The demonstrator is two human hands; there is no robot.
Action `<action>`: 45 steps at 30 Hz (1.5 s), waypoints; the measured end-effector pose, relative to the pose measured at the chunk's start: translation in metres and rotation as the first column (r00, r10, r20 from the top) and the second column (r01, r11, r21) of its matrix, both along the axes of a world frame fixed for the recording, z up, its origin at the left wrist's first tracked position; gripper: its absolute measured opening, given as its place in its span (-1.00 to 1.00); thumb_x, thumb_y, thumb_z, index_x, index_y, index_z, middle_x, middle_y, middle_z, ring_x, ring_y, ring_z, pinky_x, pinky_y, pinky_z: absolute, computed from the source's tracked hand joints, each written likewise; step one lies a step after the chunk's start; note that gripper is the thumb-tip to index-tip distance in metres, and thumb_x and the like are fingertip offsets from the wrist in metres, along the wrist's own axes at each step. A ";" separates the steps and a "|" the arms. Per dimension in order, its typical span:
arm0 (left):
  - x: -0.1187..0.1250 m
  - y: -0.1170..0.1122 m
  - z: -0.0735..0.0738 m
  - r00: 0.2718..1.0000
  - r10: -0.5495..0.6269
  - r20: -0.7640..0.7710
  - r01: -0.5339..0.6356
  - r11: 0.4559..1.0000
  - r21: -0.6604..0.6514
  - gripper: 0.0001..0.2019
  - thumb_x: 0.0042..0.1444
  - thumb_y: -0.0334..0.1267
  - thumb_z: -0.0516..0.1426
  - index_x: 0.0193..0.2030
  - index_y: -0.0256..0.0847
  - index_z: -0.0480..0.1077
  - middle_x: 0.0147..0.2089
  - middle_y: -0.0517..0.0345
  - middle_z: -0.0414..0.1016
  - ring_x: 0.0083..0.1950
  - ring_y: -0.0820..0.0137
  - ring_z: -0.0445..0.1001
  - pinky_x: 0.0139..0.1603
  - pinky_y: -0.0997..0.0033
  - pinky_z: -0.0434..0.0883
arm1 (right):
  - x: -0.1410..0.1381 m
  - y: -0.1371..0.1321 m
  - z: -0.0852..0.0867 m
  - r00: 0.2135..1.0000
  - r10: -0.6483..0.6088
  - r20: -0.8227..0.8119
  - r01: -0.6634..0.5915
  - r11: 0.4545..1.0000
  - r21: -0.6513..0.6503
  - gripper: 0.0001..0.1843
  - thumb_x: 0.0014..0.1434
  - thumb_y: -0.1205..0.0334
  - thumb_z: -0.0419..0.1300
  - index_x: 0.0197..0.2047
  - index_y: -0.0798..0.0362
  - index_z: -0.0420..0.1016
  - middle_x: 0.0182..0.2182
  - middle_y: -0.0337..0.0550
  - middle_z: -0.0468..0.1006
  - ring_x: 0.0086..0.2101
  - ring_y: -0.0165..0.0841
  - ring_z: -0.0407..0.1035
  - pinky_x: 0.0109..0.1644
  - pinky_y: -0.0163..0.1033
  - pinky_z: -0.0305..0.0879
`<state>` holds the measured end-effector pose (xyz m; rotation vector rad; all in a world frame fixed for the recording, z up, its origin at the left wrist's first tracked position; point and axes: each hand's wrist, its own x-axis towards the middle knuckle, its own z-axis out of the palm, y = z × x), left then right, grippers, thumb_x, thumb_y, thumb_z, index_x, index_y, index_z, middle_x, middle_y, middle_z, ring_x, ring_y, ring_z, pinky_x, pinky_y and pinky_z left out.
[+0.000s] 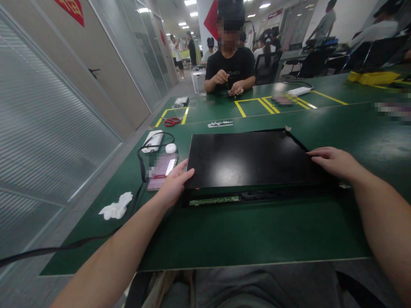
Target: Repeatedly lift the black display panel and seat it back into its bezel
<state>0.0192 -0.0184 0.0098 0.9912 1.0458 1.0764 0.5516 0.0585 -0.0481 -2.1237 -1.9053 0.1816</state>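
A flat black panel (250, 158) lies on the green table (257, 231) in front of me. A strip of green circuit board (215, 200) shows under its near edge. My left hand (173, 184) grips the panel's near left corner, thumb on top and fingers wrapped under the edge. My right hand (334, 162) rests on the panel's right edge with the fingers stretched out flat.
A phone (160, 171), a white power bank (152, 141), a white earbud case (171, 148) and a black cable (141, 167) lie at the left. A crumpled white tissue (116, 207) sits near the left edge. Red scissors (171, 122) lie farther back. A person in black (230, 68) works opposite.
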 end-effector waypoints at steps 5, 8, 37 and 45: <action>-0.002 0.002 -0.005 1.000 -0.022 0.000 0.022 1.000 0.020 -0.32 0.08 -0.34 0.29 0.36 -0.24 0.27 0.07 -0.05 0.64 -0.02 0.16 0.65 -0.03 0.23 0.60 | 0.002 0.000 0.000 1.000 0.002 0.005 -0.002 1.000 0.000 -0.56 0.07 -0.05 0.16 -0.08 -0.11 0.70 0.02 -0.12 0.61 -0.08 -0.15 0.49 0.03 -0.05 0.42; -0.002 0.003 -0.006 0.999 -0.035 -0.008 0.035 0.999 0.032 -0.31 0.07 -0.33 0.31 0.36 -0.25 0.26 0.07 -0.06 0.64 0.03 0.14 0.64 0.08 0.17 0.57 | 0.001 0.000 0.002 1.000 0.007 -0.004 -0.007 1.000 -0.011 -0.57 0.04 -0.07 0.18 -0.10 -0.11 0.70 0.00 -0.11 0.61 -0.16 -0.19 0.50 -0.05 -0.06 0.43; 0.000 0.001 -0.004 0.998 -0.058 -0.033 0.059 0.998 0.025 -0.33 0.06 -0.35 0.31 0.32 -0.26 0.24 0.03 -0.07 0.65 -0.07 0.16 0.67 -0.02 0.18 0.61 | -0.010 -0.003 0.011 0.997 -0.028 -0.069 0.025 0.999 -0.039 -0.59 0.01 -0.04 0.21 -0.13 -0.09 0.70 -0.12 -0.09 0.65 -0.22 -0.17 0.50 -0.11 -0.03 0.42; 0.001 0.000 -0.003 0.996 -0.064 -0.063 0.065 0.998 0.016 -0.30 0.03 -0.30 0.33 0.31 -0.25 0.23 -0.01 -0.06 0.66 -0.22 0.19 0.69 -0.28 0.27 0.62 | -0.014 -0.004 0.014 0.996 -0.047 -0.080 0.043 0.998 -0.056 -0.58 0.01 -0.02 0.20 -0.12 -0.07 0.70 -0.08 -0.10 0.65 -0.18 -0.16 0.51 -0.06 -0.04 0.42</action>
